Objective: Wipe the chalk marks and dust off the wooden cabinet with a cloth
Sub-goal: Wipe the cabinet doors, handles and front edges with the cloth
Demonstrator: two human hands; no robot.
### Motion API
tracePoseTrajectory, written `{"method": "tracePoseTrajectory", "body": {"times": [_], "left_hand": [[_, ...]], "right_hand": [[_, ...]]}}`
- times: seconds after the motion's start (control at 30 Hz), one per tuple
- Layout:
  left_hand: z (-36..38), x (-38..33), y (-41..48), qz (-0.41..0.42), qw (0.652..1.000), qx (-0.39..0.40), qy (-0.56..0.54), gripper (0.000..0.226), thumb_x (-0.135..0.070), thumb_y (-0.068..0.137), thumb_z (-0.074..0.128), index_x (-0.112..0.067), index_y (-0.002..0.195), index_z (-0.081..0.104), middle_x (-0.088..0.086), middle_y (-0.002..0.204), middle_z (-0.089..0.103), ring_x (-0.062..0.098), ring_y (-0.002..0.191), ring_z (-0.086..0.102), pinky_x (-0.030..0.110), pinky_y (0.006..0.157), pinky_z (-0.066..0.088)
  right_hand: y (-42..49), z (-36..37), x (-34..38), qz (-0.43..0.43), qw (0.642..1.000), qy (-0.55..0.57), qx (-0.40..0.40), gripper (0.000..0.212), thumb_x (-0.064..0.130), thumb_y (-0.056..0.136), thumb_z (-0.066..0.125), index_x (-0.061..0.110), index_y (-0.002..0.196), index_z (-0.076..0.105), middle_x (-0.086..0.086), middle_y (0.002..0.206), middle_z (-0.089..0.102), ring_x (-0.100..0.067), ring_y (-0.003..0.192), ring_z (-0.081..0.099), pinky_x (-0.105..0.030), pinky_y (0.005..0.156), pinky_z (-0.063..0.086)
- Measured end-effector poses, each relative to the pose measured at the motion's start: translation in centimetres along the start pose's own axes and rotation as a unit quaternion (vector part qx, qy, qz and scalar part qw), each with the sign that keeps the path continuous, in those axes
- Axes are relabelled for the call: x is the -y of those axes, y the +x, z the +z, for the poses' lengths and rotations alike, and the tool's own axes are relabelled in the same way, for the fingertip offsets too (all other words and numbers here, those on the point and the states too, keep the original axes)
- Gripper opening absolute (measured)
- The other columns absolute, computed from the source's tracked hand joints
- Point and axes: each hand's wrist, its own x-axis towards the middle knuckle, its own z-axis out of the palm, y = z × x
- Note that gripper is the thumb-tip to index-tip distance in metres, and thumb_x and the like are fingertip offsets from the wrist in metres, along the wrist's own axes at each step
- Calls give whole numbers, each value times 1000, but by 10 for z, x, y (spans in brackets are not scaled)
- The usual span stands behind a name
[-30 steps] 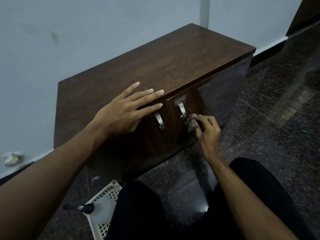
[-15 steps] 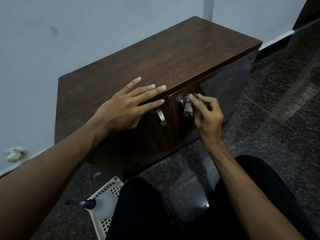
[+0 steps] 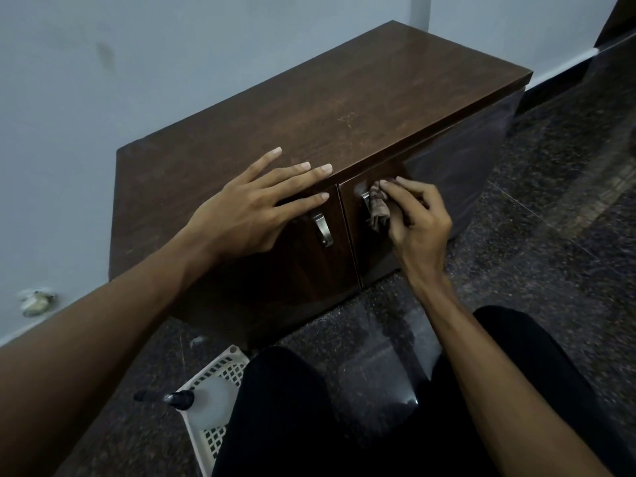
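The dark, glossy wood-grain cabinet [image 3: 309,125] stands against the wall [image 3: 172,63]. The left hand [image 3: 247,215] lies flat, fingers straight, on its near top edge, bracing. The right hand [image 3: 418,225] pinches a small crumpled cloth [image 3: 379,212] against the right door [image 3: 371,259], at the curved metal handle [image 3: 364,198]. Door-wiping seems underway; next, the pale chalky smudge [image 3: 359,185] by that handle needs firm rubbing.

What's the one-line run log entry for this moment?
left hand flat on cabinet top | right hand holds cloth at right door handle
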Motion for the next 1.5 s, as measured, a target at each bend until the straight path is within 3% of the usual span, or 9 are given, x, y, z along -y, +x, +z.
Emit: {"method": "tracePoseTrajectory", "body": {"times": [0.3, 0.5, 0.6, 0.8, 0.9, 1.0, 1.2, 1.37, 1.5], "left_hand": [[1, 0, 0, -1, 1000, -16, 3, 54, -12, 98, 60, -17, 151, 48, 10, 165, 31, 30, 147, 42, 58, 121, 28], [2, 0, 0, 2, 1000, -8, 5, 57, -12, 97, 61, -17, 152, 46, 9, 166, 29, 30, 147, 41, 58, 122, 26], [3, 1, 0, 4, 1000, -16, 7, 54, -11, 98, 58, -17, 151, 48, 9, 166, 30, 30, 146, 42, 58, 122, 26], [0, -1, 1, -1, 1000, -18, 8, 50, -11, 100, 56, -16, 150, 49, 10, 164, 33, 31, 145, 45, 58, 121, 29], [-1, -2, 1, 0, 1000, -17, 9, 50, -11, 100, 57, -16, 150, 49, 10, 164, 33, 31, 145, 45, 58, 121, 28], [1, 0, 0, 5, 1000, -8, 8, 53, -11, 100, 56, -16, 152, 46, 10, 166, 29, 32, 146, 43, 58, 123, 25], [1, 0, 1, 5, 1000, -13, 12, 54, -10, 99, 57, -16, 151, 47, 11, 165, 30, 32, 145, 44, 59, 121, 27], [4, 2, 0, 12, 1000, -4, 19, 53, -12, 102, 51, -18, 154, 43, 10, 167, 27, 32, 147, 41, 58, 123, 24], [4, 3, -1, 10, 1000, 3, 15, 55, -11, 102, 52, -18, 155, 41, 10, 168, 25, 32, 148, 39, 58, 124, 22]], "right_hand": [[-36, -1, -20, 39, 996, -38, 66, 40, -18, 83, 60, 4, 114, 73, -18, 111, 64, -29, 101, 67, -40, 83, 59], [-10, -2, -7, 52, 998, 8, 45, 24, -1, 88, 65, 7, 107, 76, -10, 110, 64, -8, 103, 60, -9, 89, 46], [1, -3, -6, 20, 999, 12, 44, 22, 1, 88, 65, 9, 104, 77, -8, 109, 64, -5, 99, 60, -14, 86, 50], [-20, -10, -14, 48, 992, -34, 111, 27, -2, 86, 60, 9, 104, 77, -10, 109, 63, -22, 95, 64, -39, 75, 57], [-8, -7, -9, 52, 995, 4, 86, 17, 10, 89, 65, 12, 100, 78, -6, 108, 64, -16, 92, 64, -33, 75, 57], [2, 0, -6, 41, 998, 5, 50, 19, 5, 88, 66, 14, 99, 78, -3, 107, 63, -10, 88, 62, -26, 74, 55], [-15, -8, -14, 74, 987, -40, 136, 24, 4, 86, 68, 13, 107, 76, -6, 109, 63, -25, 93, 63, -42, 75, 56], [5, -5, -3, 56, 994, -6, 91, 18, 15, 89, 61, 16, 99, 77, 0, 103, 62, -13, 88, 61, -34, 70, 55], [-3, -5, -4, 48, 992, -30, 113, 21, 22, 90, 60, 16, 103, 76, -2, 107, 61, -19, 89, 62, -37, 72, 56]]}}
